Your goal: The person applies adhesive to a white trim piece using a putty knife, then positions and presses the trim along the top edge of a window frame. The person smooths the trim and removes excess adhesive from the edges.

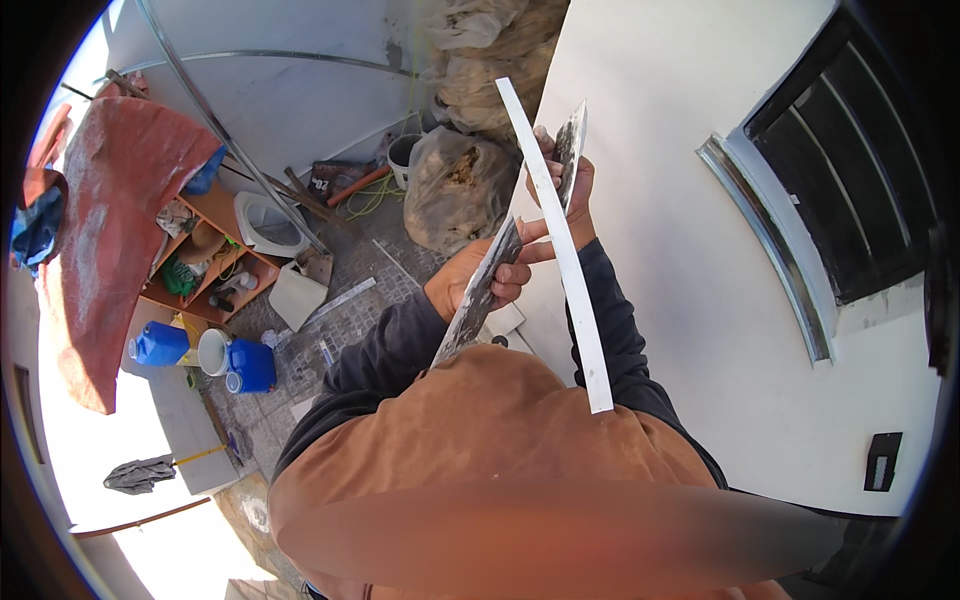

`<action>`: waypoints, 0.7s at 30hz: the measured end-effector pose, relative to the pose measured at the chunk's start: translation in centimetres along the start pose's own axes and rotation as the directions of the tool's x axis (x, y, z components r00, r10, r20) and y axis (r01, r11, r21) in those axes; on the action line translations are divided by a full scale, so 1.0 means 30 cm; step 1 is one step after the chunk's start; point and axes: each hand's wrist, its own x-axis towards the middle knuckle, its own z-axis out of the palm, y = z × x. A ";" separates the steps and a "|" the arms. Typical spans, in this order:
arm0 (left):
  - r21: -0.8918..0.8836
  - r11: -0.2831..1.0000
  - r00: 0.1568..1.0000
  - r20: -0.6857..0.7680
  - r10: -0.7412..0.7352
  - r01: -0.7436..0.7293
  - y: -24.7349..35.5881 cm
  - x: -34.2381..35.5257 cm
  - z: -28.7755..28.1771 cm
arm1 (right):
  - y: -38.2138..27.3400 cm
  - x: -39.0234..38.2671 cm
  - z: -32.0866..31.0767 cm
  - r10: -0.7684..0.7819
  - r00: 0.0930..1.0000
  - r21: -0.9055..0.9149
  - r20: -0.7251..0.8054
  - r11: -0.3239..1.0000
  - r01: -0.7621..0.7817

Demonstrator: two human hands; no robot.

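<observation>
L hand (462,272) grips dark flat plate (488,275), ctr. of scene; R hand (581,192), farther & to right, grips 2nd dark plate (573,145). White strip (572,270) runs near-to-far across R hand; strip's hold pt.: can't tell.

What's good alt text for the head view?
Left hand and right hand each hold a dark flat piece; a long white strip crosses in front of the right hand. Blue containers at left, white wall at right.
</observation>
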 end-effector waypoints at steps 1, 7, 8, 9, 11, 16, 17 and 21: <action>0.017 1.000 0.999 -0.033 -0.006 0.007 0.004 0.009 0.000 | 0.004 0.000 -0.002 -0.005 1.000 0.030 -0.003 1.000 0.005; 0.400 0.908 0.984 -0.066 0.163 -0.124 0.045 0.028 -0.020 | 0.047 -0.001 -0.007 -0.069 0.998 0.072 -0.011 0.995 0.070; 0.409 0.895 0.978 -0.033 0.206 -0.175 0.057 0.019 -0.021 | 0.049 0.004 -0.007 -0.099 0.994 0.127 -0.050 0.986 0.105; 0.484 0.847 0.959 -0.051 0.278 -0.219 0.064 0.016 -0.020 | 0.050 0.007 -0.006 -0.125 0.990 0.177 -0.065 0.975 0.135; 0.627 0.723 0.902 -0.076 0.426 -0.289 0.073 0.009 -0.012 | 0.048 0.021 -0.010 -0.161 0.986 0.181 -0.045 0.969 0.166; 0.593 0.731 0.913 0.016 0.407 -0.337 0.085 0.023 0.010 | 0.039 0.051 -0.041 -0.241 0.970 0.174 -0.030 0.954 0.242; 0.530 0.781 0.926 0.023 0.376 -0.330 0.093 0.022 0.011 | 0.037 0.056 -0.048 -0.220 0.975 0.195 0.027 0.958 0.210; 0.306 0.926 0.969 -0.037 0.246 -0.223 0.092 0.030 0.006 | 0.025 0.060 -0.058 -0.143 0.983 0.103 0.112 0.986 0.132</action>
